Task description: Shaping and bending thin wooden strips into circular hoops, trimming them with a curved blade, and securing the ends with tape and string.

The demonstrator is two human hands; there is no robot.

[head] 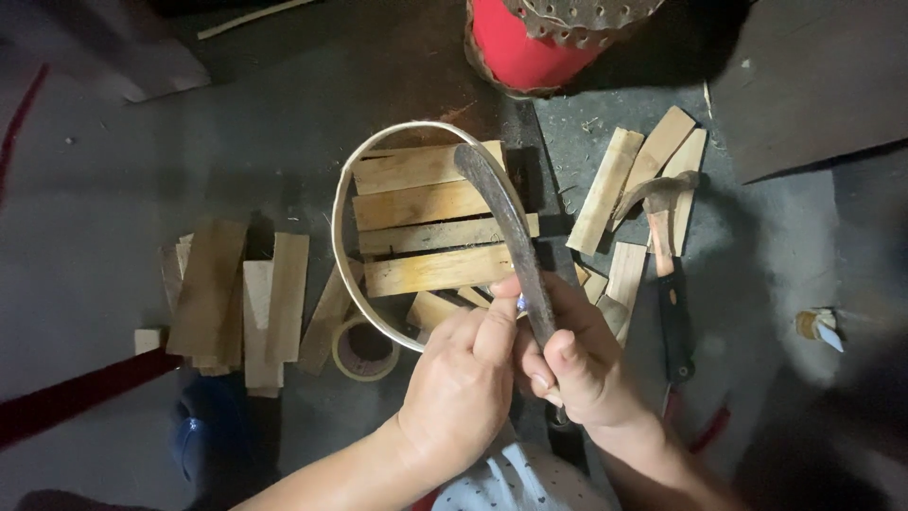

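Presently, right hand [586,364] clenched on curved knife [511,241]; left hand [463,378] pinching bent strip hoop [345,246] at blade. Hoop over wooden slats [426,203], tape roll [367,348] just outside rim. Advised: firm pinch, blade angled away from fingers [498,326].
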